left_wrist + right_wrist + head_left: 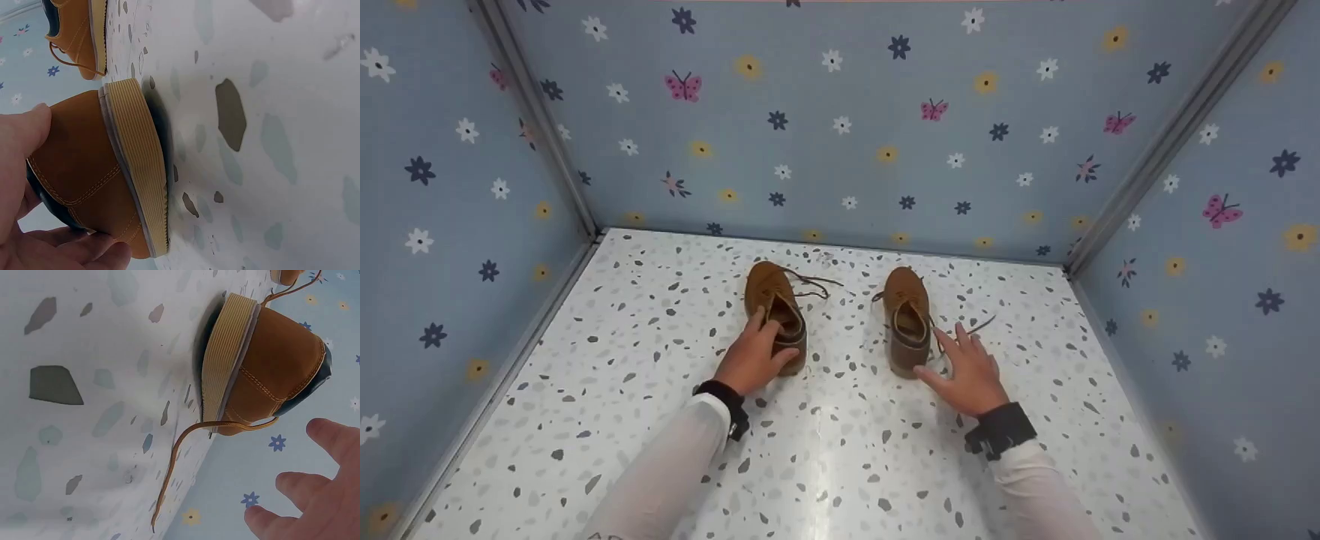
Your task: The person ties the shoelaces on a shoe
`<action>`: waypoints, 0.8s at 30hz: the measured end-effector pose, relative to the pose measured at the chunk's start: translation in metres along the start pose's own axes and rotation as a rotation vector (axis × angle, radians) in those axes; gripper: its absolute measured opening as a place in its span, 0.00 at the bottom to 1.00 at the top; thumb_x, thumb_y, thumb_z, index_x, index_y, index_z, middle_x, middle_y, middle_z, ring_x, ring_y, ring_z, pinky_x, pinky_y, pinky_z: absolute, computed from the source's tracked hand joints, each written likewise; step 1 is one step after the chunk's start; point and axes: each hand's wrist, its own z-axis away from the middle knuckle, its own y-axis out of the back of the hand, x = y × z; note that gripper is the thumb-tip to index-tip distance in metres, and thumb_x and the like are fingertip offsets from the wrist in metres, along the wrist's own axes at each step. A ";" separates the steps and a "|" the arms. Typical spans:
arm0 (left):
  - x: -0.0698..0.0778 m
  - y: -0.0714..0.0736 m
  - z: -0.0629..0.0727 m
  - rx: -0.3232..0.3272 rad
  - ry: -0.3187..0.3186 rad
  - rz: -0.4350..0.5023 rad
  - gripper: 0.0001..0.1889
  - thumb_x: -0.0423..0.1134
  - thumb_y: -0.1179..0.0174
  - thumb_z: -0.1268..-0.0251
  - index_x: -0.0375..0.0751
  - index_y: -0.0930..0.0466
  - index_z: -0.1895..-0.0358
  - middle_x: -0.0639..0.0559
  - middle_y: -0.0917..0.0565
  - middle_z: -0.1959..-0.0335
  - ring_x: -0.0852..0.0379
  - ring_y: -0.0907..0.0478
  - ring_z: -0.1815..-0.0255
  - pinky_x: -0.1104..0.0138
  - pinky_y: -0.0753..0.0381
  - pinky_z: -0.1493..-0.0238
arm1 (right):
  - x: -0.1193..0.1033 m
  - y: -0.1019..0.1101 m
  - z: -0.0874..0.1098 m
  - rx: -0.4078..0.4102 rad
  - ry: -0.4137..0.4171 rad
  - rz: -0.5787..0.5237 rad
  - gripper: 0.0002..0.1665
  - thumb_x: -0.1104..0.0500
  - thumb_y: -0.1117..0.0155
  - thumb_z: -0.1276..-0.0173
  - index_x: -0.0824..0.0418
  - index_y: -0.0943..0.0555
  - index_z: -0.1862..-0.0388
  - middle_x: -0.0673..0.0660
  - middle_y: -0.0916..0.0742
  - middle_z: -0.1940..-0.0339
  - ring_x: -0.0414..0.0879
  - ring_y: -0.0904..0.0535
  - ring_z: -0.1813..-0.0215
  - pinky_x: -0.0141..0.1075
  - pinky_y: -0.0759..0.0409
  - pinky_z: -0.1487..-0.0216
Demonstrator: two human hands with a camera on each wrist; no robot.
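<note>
Basically, our L hand grips the L brown lace-up at its heel; R hand, fingers spread, is beside the R brown lace-up, both on floor. We'd prob. best keep the lace clear.

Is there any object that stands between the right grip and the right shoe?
No separate object is visible between the right grip and the right shoe. Only the shoe's own loose lace trails out on that side, and might catch a finger.
</note>
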 end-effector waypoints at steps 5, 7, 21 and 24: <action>0.000 0.000 0.000 0.010 -0.015 0.011 0.22 0.55 0.37 0.25 0.42 0.26 0.43 0.31 0.50 0.15 0.30 0.31 0.24 0.45 0.22 0.31 | -0.010 0.008 -0.004 0.016 0.068 -0.017 0.53 0.26 0.40 0.30 0.49 0.40 0.15 0.67 0.43 0.13 0.74 0.50 0.15 0.73 0.50 0.20; 0.000 0.001 0.000 0.012 -0.022 0.012 0.21 0.55 0.37 0.25 0.42 0.26 0.45 0.31 0.49 0.15 0.30 0.30 0.24 0.45 0.22 0.31 | -0.016 0.012 -0.005 0.019 0.094 -0.040 0.52 0.28 0.38 0.30 0.50 0.40 0.15 0.67 0.42 0.13 0.73 0.48 0.15 0.72 0.49 0.20; 0.007 0.004 0.009 -0.026 -0.046 0.044 0.20 0.54 0.34 0.28 0.41 0.24 0.49 0.32 0.45 0.16 0.32 0.34 0.21 0.46 0.27 0.26 | -0.078 0.025 -0.028 -0.215 0.253 -0.305 0.46 0.34 0.39 0.25 0.48 0.40 0.16 0.57 0.32 0.16 0.57 0.34 0.18 0.57 0.32 0.21; 0.009 0.003 0.015 -0.034 -0.052 0.054 0.20 0.54 0.33 0.29 0.42 0.23 0.50 0.33 0.44 0.16 0.33 0.31 0.22 0.47 0.25 0.27 | -0.092 0.020 -0.035 -0.286 0.243 -0.350 0.43 0.35 0.40 0.23 0.50 0.38 0.17 0.58 0.29 0.18 0.57 0.31 0.19 0.55 0.30 0.22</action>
